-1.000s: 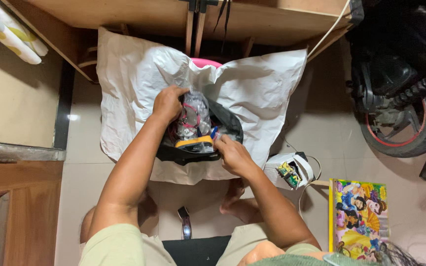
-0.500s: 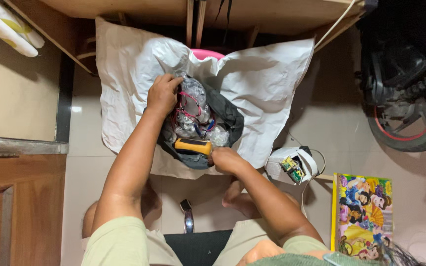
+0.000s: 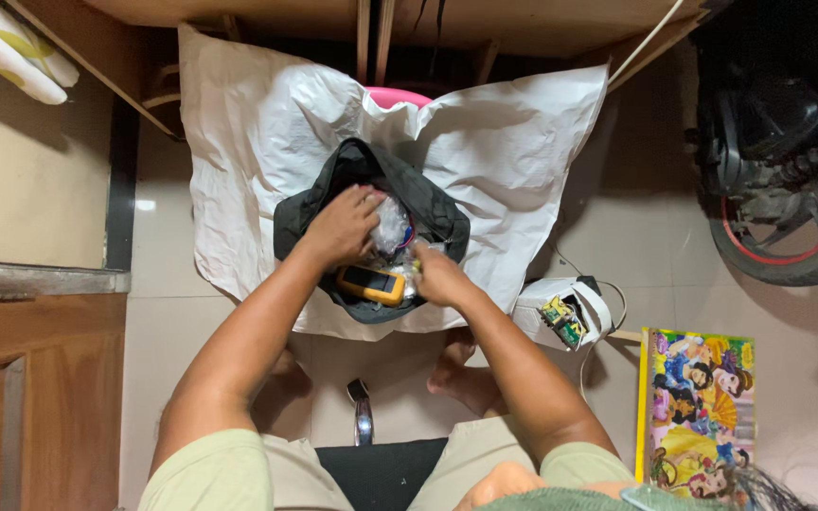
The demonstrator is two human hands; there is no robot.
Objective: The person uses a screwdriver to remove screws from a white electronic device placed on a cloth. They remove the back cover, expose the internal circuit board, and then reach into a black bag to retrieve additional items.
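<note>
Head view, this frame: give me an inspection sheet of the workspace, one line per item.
Surface: white sheet spread over a pale tiled floor.
Job's things: open black bag on the sheet, with a yellow device and clear plastic packets inside.
Clutter: small white box of parts; colourful picture book; pink object partly hidden under the sheet.
Grippers: left hand and right hand both inside the bag; grips hidden.
Cables: thin white cord at the box.
Surroundings: wooden cabinet, motorbike wheel, wooden furniture above.
</note>
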